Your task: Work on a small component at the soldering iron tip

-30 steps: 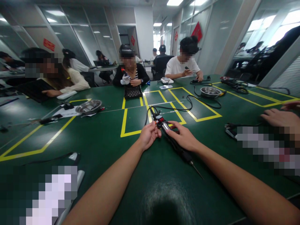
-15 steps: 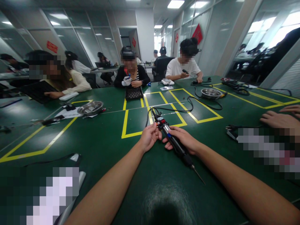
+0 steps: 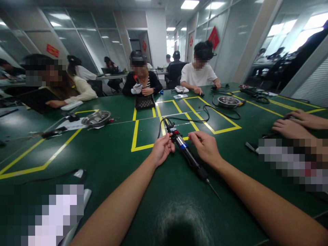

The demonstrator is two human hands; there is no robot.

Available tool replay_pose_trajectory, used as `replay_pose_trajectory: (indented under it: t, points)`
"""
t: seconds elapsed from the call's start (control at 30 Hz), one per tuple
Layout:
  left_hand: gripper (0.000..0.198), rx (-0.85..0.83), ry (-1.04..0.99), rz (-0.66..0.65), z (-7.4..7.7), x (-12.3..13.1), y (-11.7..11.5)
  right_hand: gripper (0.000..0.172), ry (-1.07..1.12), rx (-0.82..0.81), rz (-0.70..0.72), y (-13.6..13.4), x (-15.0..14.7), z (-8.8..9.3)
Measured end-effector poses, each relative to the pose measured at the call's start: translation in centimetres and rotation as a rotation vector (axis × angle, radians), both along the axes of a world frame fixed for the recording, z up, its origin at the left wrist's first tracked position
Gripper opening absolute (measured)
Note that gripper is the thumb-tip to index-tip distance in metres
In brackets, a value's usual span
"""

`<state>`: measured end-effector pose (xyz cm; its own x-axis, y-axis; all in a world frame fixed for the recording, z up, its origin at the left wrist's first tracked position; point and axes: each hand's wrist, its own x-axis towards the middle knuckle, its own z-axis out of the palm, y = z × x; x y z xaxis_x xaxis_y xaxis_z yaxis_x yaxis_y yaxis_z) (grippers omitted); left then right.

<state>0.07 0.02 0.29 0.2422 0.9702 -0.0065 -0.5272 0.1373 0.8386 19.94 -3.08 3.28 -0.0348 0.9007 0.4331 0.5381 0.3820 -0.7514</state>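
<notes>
A black electric screwdriver [image 3: 191,155] with a silver and blue collar slants across the green table [image 3: 143,191], its long thin bit pointing down and right towards me. My left hand [image 3: 164,148] is closed around the cable end of it, near a red and a white part. To the right of the screwdriver, my right hand [image 3: 207,146] is apart from its body, with fingers curled in and no object visible in them. A black cable [image 3: 189,120] leads from the screwdriver's far end across the table.
Yellow tape frames [image 3: 146,147] mark the table. Metal bowls stand at left [image 3: 96,118] and right [image 3: 229,101]. Across sits a person with a black tray [image 3: 145,102]; another in white [image 3: 198,77] sits further right. A neighbour's hands [image 3: 294,126] rest at the right edge.
My right hand has let go of the screwdriver's body and moved slightly right, its fingers curling. My left hand keeps its hold. The person in white has lowered a hand to the table.
</notes>
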Motion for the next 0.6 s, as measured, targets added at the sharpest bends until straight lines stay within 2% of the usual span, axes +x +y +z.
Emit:
replay_pose_trajectory:
  t: [0.03, 0.07, 0.13, 0.17, 0.3, 0.43, 0.6]
  points:
    - [0.036, -0.004, 0.006, 0.005, 0.1, 0.0, 0.0, 0.034, -0.024, 0.03, 0.03, -0.4, -0.1, 0.3]
    - [0.036, -0.007, 0.012, 0.008, 0.2, 0.1, 0.0, 0.04, -0.057, 0.047, 0.074, -0.9, -0.4, 0.6]
    - [0.036, -0.004, 0.019, 0.017, 0.3, 0.1, -0.1, 0.065, -0.21, 0.044, 0.161, -2.0, -1.1, 1.0]
    - [0.036, -0.001, 0.021, 0.02, 0.4, 0.2, -0.1, 0.071, -0.296, 0.034, 0.188, -2.5, -1.6, 1.1]
    - [0.039, 0.003, 0.046, 0.038, 0.4, 0.3, -0.1, 0.071, -0.486, -0.041, 0.189, -3.6, -2.7, 0.8]
    - [0.045, 0.044, 0.084, 0.063, 0.4, 0.3, -0.2, 0.075, -0.482, -0.048, 0.202, -3.2, -2.5, 0.3]
    - [0.045, 0.068, 0.157, 0.048, 0.5, 0.5, -0.5, 0.073, -0.334, 0.035, 0.259, -2.1, -1.5, 0.1]
